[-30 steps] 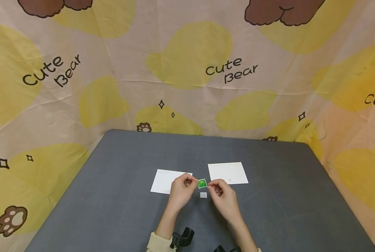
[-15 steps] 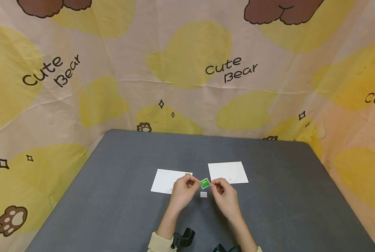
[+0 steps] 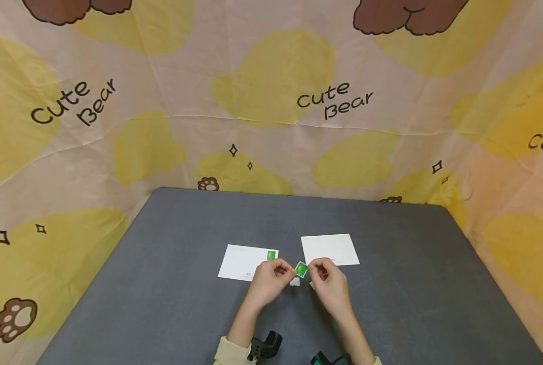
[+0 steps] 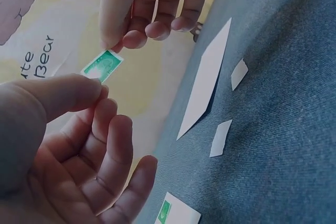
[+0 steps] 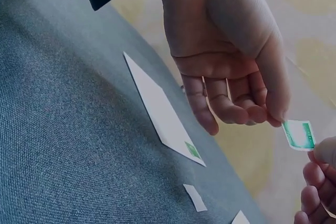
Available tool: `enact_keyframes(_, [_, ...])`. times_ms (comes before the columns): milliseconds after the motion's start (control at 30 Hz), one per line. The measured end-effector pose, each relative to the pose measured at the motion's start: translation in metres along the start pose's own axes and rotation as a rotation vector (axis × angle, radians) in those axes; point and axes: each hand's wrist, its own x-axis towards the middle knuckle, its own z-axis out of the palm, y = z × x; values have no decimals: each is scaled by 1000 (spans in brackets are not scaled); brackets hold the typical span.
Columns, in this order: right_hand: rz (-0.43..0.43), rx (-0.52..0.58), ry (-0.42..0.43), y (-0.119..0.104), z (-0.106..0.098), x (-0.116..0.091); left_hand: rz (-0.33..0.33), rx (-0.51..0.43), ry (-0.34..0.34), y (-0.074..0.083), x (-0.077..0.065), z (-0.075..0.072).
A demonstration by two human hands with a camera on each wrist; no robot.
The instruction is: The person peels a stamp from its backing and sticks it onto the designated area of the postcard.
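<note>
A small green postage stamp (image 3: 301,269) with a white border hangs tilted above the table, stretched between both hands. My left hand (image 3: 271,281) pinches one corner of it between thumb and forefinger. At the opposite corner, my right hand (image 3: 332,289) pinches it too, as the right wrist view shows with the stamp (image 5: 299,135) between the hands. Behind the left hand lies a white envelope-like card (image 3: 239,261) bearing another green stamp (image 3: 271,255) at its upper right corner. A second white card (image 3: 330,247) lies behind the right hand, no stamp showing on it.
Two small white paper squares lie on the dark table (image 3: 185,223): one square (image 4: 221,138) and a farther square (image 4: 239,75) in the left wrist view. A patterned cloth (image 3: 271,76) hangs behind the table's far edge.
Both hands have shifted slightly right with the stamp, which has turned further onto its corner. The stamp on the left card has come into view from behind the left hand.
</note>
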Motion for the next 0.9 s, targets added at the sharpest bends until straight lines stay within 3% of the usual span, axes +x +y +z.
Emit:
enact_keyframes(633, [-3,-24,7,6,-4,1,37,-22,-58,-2,-4,5])
enact_keyframes(900, [8,-34,26,9,-6,-1,43,36,-78,0,-2,2])
